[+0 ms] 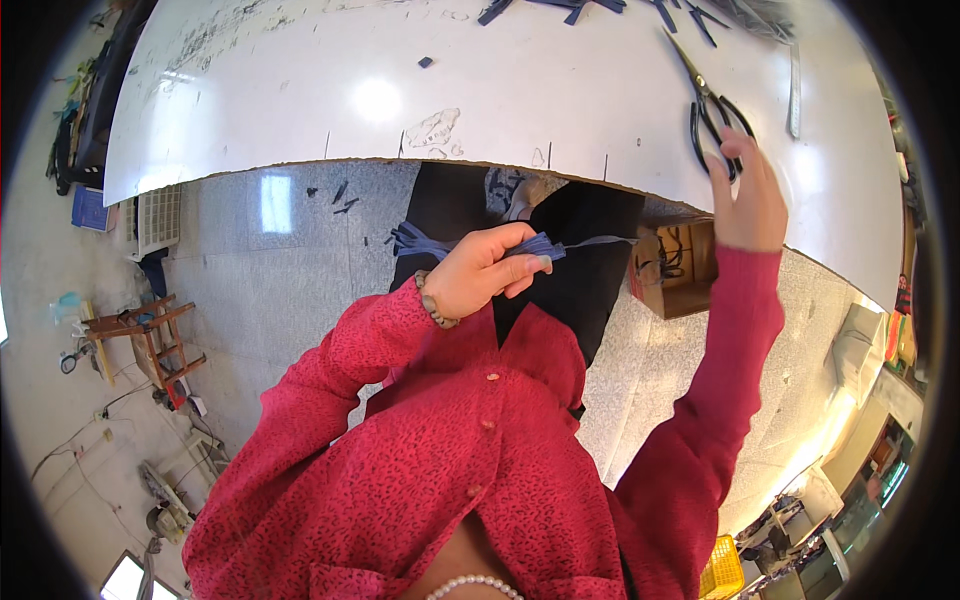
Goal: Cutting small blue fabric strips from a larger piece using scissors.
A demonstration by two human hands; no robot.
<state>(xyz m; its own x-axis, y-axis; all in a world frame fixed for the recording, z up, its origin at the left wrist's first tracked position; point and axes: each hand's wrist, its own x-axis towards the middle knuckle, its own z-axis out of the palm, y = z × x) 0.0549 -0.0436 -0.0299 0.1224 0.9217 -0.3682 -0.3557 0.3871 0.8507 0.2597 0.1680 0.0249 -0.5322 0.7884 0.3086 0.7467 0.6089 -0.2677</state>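
While the left grip point(490, 262) curls tightly around the blue strips point(541, 246) above the lap point(600, 212) | right grip point(735, 162) partly spread at the black-handled scissors point(702, 88) on the desk point(290, 100), hold unclear | risk: slackening left could scatter strips; poor pinch could drop scissors

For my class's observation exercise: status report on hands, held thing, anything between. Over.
Left hand closed on blue strip bundle. Right hand at black-handled scissors, grip unclear. White tabletop's front edge between bundle and scissors.
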